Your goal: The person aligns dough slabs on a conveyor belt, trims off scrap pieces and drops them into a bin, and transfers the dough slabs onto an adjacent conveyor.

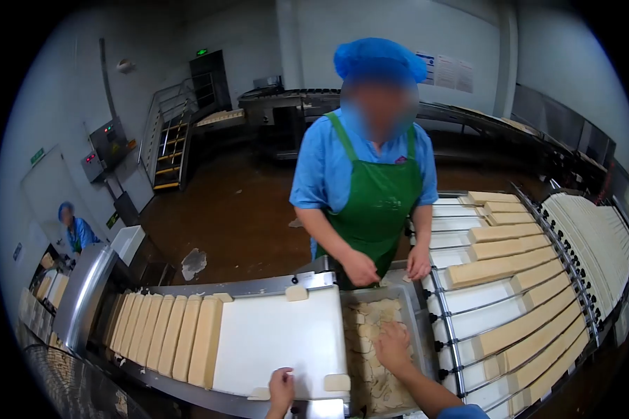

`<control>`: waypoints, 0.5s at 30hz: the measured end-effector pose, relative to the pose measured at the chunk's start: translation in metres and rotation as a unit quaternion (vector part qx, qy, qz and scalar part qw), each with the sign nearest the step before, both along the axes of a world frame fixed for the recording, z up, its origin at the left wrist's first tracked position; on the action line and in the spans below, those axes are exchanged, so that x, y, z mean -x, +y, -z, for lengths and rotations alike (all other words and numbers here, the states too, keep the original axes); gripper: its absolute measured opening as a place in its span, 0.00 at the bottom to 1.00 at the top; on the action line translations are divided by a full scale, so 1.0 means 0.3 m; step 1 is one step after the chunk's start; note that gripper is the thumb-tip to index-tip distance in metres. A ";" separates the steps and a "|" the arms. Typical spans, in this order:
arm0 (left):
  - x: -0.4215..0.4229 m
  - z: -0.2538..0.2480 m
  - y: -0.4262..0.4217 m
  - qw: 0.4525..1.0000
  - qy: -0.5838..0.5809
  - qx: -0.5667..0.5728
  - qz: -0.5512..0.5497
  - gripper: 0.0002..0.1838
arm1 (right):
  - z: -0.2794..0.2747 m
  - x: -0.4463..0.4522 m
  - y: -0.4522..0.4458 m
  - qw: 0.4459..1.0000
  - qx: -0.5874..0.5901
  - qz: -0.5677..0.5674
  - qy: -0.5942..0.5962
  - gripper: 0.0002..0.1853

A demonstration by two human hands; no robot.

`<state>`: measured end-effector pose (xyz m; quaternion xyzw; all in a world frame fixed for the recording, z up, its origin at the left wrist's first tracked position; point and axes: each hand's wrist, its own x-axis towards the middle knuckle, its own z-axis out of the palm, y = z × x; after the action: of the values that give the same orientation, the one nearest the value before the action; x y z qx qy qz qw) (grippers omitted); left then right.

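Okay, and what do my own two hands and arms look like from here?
Both the left hand and right hand are gloveless, with bare forearms. A light blue sleeve shows on the right arm; none shows on the left.

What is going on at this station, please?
The camera wearer's right hand is reaching into a bin of flat, pale pieces; the left hand is by the near edge of a white surface. Pale blocks line its left end, and more blocks lie at right. A co-worker in a green apron stands opposite, hands near the bin's far end.
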<state>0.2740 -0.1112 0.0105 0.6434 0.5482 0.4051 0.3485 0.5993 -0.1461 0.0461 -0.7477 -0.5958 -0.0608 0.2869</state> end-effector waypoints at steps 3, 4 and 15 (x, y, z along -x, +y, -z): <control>0.237 -0.004 0.038 0.995 0.021 0.006 -0.096 0.08 | -0.020 0.181 0.109 0.998 0.018 -0.054 0.033 0.07; 0.311 -0.006 0.054 0.989 0.053 -0.050 -0.129 0.06 | -0.030 0.243 0.138 0.993 0.042 -0.086 0.064 0.08; 0.784 0.062 0.115 0.919 0.257 0.165 -0.250 0.49 | 0.134 0.842 0.601 0.969 0.171 -0.176 -0.022 0.21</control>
<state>0.0389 -0.0769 -0.0081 0.5006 0.8209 0.2035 0.1847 0.3467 0.0341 0.0058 -0.6675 -0.7258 0.0770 0.1472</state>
